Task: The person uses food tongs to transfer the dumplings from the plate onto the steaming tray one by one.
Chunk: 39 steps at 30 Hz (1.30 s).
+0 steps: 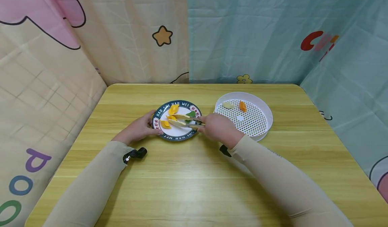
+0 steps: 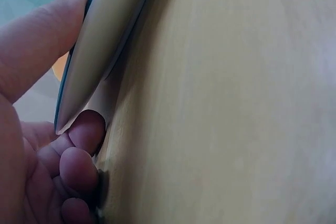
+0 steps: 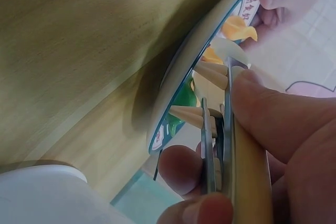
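Observation:
A round plate (image 1: 174, 138) with a dark teal lettered rim is at the table's middle. My left hand (image 1: 140, 129) holds its left edge, thumb over the rim and fingers below, as the left wrist view shows. My right hand (image 1: 219, 127) grips metal tongs (image 3: 247, 161) with a light-coloured handle. Their pale tips reach over the plate among yellow dumpling-shaped pieces (image 1: 173, 109). A green piece (image 3: 184, 98) lies partly hidden behind the tongs. Whether the tips pinch a piece, I cannot tell.
Right of the plate stands a white round perforated tray (image 1: 266, 110), partly behind my right hand. It holds a whitish piece (image 1: 228, 104) and an orange piece (image 1: 242, 106). The wooden table (image 1: 182, 186) meets printed curtains (image 1: 230, 35) at its back and sides.

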Available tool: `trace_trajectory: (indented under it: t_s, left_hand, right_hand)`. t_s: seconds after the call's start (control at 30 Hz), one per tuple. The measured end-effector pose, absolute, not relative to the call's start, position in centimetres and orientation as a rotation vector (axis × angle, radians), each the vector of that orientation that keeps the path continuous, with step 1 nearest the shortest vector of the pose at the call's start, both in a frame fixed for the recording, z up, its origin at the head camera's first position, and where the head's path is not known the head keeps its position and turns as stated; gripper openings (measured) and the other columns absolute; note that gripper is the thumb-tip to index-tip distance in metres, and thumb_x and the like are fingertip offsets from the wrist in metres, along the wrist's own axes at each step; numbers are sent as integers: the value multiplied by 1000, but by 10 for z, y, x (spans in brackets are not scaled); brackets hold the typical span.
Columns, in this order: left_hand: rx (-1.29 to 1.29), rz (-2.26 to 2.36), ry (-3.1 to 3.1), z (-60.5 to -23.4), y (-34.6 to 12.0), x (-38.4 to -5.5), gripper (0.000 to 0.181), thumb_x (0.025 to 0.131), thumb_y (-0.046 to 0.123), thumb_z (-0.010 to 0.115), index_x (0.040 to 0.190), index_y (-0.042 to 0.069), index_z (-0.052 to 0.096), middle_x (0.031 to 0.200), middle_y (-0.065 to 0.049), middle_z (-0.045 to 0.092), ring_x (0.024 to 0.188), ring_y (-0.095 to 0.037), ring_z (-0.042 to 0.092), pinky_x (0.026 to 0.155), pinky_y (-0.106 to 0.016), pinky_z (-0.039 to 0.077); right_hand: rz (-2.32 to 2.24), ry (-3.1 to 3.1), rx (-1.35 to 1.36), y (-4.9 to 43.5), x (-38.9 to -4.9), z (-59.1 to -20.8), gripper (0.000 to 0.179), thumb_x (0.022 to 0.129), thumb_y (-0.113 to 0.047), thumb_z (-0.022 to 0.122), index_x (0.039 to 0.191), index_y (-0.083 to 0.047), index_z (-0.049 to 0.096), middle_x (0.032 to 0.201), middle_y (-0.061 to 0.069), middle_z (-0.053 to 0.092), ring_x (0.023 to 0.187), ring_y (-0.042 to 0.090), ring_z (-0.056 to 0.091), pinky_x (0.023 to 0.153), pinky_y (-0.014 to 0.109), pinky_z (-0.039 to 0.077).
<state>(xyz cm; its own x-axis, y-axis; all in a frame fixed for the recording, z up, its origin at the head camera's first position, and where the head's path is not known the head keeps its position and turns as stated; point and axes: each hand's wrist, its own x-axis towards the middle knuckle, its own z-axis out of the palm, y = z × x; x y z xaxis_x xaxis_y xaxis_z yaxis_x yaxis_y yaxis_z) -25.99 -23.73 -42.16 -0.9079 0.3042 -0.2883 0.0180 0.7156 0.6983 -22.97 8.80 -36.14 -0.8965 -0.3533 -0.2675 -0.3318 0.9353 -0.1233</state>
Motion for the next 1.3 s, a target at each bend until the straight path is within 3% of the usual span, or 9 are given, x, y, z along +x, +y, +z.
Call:
trace_trajectory:
  t_s: [0.73, 1.3]
  left_hand:
    - [245, 1025, 2540, -420, -236, -259, 116, 87, 57, 81, 171, 24, 9, 143, -19, 60, 123, -32, 55, 116, -55, 40]
    - [235, 1044, 2524, -420, -237, -258, 117, 86, 57, 83, 171, 23, 9, 148, -19, 58, 126, -31, 56, 121, -57, 36]
  right_hand:
    - [-112, 2818, -519, 89, -229, -361, 55, 105, -46, 62, 153, -20, 57, 109, 6, 68, 89, 23, 60, 70, 33, 51]
    - [-147, 2839, -513, 92, -222, -355, 55, 104, -49, 62, 153, -23, 58, 101, 4, 68, 85, 22, 60, 65, 31, 50]
